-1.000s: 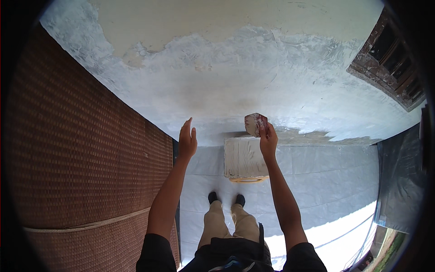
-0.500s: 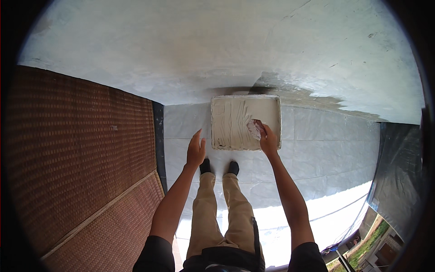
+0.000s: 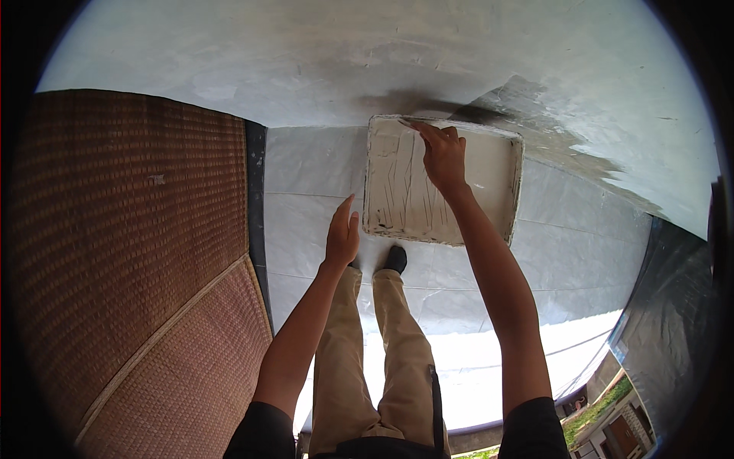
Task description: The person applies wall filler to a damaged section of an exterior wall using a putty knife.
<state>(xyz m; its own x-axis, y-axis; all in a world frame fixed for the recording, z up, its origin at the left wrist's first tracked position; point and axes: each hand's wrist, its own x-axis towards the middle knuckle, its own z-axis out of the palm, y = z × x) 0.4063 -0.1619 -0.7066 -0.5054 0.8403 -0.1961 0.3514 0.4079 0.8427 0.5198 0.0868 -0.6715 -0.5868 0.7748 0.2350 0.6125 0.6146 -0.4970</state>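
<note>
Working paste (image 3: 391, 180) at a tray's far rim: step in hand, by judgement, either loading the blade or wiping it off; which, cannot tell.

Tray (image 3: 517, 187): one, rectangular, rim crusted pale. Lies ahead of the feet, near the foot of the wall (image 3: 267, 69); support hidden beneath. Contents: pale paste, grooved on the left, smoother on the right.

Right hand (image 3: 445, 157): over the tray's far side, wrist bent. Fingers clenched, grasping a scraper.

Scraper (image 3: 409, 123): one, seen nearly edge-on as a dark sliver by the far rim, left of centre; remainder hidden by the hand. Load on blade: cannot tell.

Left hand (image 3: 342, 237): released, holding nothing. Fingers extended, thumb apart; just beside the tray's near left corner, no contact seen.

Surroundings: wall, pale, with a dark grey patch (image 3: 527, 115) to the right behind the tray; woven mat (image 3: 138, 229), brown, at left; grey sheet (image 3: 573, 252) on the floor.

Next move, by judgement: calls for a firm pinch, the blade angled to keep paste on it, and a clean lift clear of the rim.
</note>
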